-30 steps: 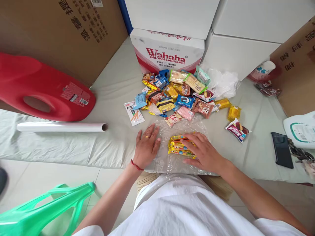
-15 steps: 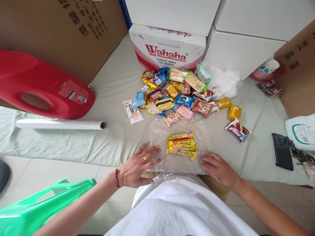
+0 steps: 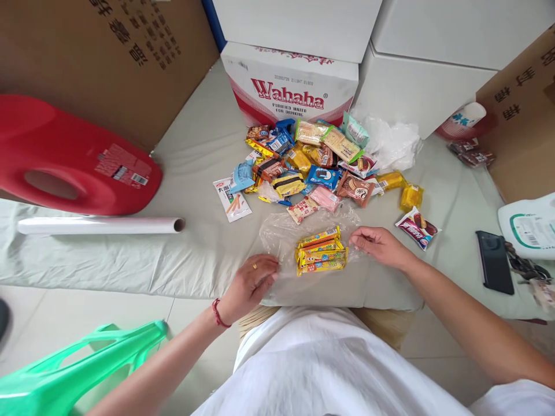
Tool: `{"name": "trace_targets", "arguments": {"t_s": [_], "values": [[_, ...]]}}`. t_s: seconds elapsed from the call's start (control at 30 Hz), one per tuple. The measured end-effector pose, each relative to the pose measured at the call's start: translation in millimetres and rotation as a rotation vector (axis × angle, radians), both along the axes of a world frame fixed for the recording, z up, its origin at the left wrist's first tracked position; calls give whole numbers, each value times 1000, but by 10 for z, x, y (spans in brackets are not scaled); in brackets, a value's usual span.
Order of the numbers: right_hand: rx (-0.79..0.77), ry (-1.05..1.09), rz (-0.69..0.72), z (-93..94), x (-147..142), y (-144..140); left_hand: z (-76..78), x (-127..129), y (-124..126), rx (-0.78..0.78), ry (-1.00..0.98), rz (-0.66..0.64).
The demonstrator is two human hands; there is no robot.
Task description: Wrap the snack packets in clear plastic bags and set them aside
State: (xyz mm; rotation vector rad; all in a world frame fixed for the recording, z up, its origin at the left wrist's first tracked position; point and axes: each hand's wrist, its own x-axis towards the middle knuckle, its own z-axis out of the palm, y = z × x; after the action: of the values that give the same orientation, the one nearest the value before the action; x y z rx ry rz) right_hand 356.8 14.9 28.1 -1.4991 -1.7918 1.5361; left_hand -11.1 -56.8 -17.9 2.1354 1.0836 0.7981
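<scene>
A sheet of clear plastic wrap (image 3: 277, 228) lies crumpled on the cloth-covered surface in front of me. Several yellow snack sticks (image 3: 321, 254) rest side by side on it. My left hand (image 3: 252, 286) pinches the wrap's edge left of the sticks, fingers pressed together. On the other side, my right hand (image 3: 378, 245) grips the wrap's right edge between thumb and fingers. Film from the near side appears drawn up toward the sticks. Just beyond lies a pile of wrapped snacks, with a pink packet (image 3: 325, 198) and a cream packet (image 3: 303, 209) nearest the wrap.
A white roll (image 3: 102, 225) and a red jug (image 3: 82, 156) lie at left. The Wahaha carton (image 3: 292, 86) stands behind the pile. A loose snack packet (image 3: 418, 227), phone (image 3: 495, 262) and white bottle (image 3: 531, 228) are at right. A green stool (image 3: 87, 361) stands below left.
Both hands have closed on the wrap's edges and moved forward, the right one farther. The near part of the wrap has come up off my lap side toward the sticks, which have shifted slightly.
</scene>
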Motion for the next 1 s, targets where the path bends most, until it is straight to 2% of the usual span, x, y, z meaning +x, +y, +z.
{"name": "trace_targets", "arguments": {"t_s": [0.1, 0.17, 0.27, 0.3, 0.33, 0.37, 0.43, 0.47, 0.53, 0.6, 0.67, 0.73, 0.83, 0.93, 1.0], "values": [[-1, -81, -82, -117, -2, 85, -4, 44, 77, -132, 25, 244], [47, -180, -118, -168, -14, 112, 5, 71, 89, -110, 74, 466], [129, -311, -133, -214, -50, 116, 131, 100, -27, 109, 105, 799], [141, -337, -130, -225, -64, 114, 209, 113, -102, 235, 97, 849], [146, -354, -122, -235, -79, 112, 297, 136, -185, 376, 84, 845], [148, -367, -116, -242, -92, 113, 389, 173, -269, 531, 66, 769], [153, -387, -104, -253, -117, 124, 544, 308, -396, 729, 54, 428], [157, -392, -97, -257, -128, 134, 591, 407, -422, 763, 53, 271], [167, -394, -82, -256, -138, 155, 600, 648, -378, 702, 87, 27], [178, -397, -61, -238, -128, 172, 510, 883, -222, 567, 191, -84], [195, -442, -30, -191, -96, 185, 373, 1042, -25, 446, 306, -47], [272, -571, -10, -105, -61, 203, 251, 1101, 133, 371, 376, 49], [539, -740, 9, 70, -94, 286, 163, 1074, 217, 360, 379, 145], [796, -663, 192, 192, -321, 472, 147, 1049, 182, 376, 353, 161], [865, -634, 343, 200, -555, 637, 125, 1056, 151, 374, 356, 205]]}}
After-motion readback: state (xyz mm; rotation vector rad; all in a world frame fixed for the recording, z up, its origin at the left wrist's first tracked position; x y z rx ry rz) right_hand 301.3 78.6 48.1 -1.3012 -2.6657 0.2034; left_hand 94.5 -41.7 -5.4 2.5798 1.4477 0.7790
